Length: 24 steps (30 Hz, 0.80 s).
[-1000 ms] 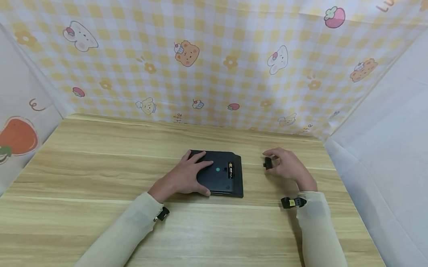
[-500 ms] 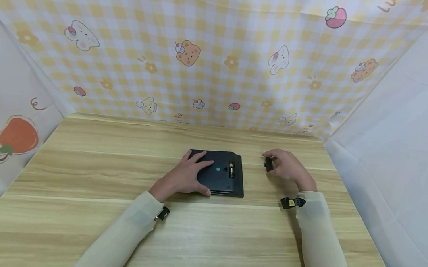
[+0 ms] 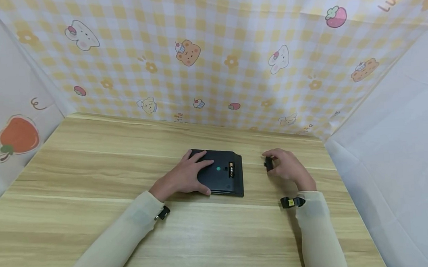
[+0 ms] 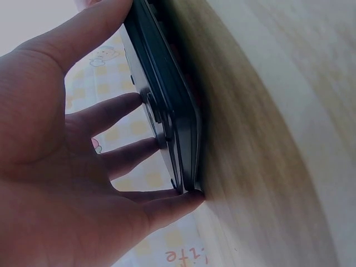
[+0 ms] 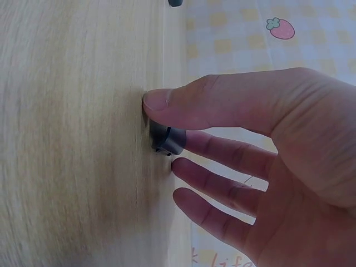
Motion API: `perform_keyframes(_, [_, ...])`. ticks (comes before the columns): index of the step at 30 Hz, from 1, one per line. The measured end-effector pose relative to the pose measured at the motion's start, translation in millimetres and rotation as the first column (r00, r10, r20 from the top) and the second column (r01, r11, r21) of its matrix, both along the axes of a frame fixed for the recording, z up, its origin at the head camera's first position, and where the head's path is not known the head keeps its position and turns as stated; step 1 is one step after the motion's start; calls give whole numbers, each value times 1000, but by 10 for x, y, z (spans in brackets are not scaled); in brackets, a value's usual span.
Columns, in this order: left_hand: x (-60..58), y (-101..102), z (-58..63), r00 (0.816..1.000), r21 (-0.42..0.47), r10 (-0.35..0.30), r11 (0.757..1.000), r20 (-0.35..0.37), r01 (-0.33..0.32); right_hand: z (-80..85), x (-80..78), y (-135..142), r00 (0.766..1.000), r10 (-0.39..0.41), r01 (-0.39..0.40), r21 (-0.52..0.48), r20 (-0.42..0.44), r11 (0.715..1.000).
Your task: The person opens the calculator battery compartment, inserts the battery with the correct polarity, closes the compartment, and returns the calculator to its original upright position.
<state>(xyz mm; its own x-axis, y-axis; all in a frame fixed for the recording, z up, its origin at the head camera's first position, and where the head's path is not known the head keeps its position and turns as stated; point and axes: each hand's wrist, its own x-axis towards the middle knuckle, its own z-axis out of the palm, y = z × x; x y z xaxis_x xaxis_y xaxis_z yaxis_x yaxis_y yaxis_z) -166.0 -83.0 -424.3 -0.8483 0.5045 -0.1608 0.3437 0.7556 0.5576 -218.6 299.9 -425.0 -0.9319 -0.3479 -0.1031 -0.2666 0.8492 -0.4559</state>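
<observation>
Right hand (image 3: pixel 287 165): fingers partly curled, thumb and forefinger a little apart with a small black piece (image 3: pixel 269 163) pinched between them; the other fingers (image 5: pixel 214 217) loosely spread, clear of the piece in the right wrist view.

Small black piece: low at the worktop (image 3: pixel 91 156); whether it touches the wood cannot be told. Long axis runs away from the person, roughly parallel to the battery slot (image 3: pixel 234 169), which lies to its left, apart across a strip of bare wood.

Left hand (image 3: pixel 183 178): fingers straight and widely spread, resting on the back of a flat black device (image 3: pixel 216 179); thumb at its near edge. Forefinger tip nearer the slot than either right fingertip.

Flat black device: flat on the worktop, left of the right hand. Slot near its right side, uncovered, one battery (image 3: pixel 231 170) showing; green dot (image 3: pixel 218 168) to the left.

Beyond: yellow-checked cloth (image 3: pixel 211 81) with printed animals, behind the worktop.
</observation>
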Motion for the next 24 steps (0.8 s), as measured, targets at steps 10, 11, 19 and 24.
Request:
perform_keyframes(10, [3,0,17,1000,1,-5,1000,0,5,-16,0,15,1000,-5,5,5,-5,1000])
perform_keyframes(11, [3,0,17,1000,0,-5,1000,-1,5,-15,-1,15,1000,-5,5,4,-7,1000])
perform_keyframes(19, [1,5,17,1000,-7,-9,1000,-9,9,-3,-7,13,1000,4,-4,-3,-28,1000])
perform_keyframes(24, [-1,8,14,1000,-4,-6,1000,-7,5,18,-1,0,999,14,-14,-8,-41,1000])
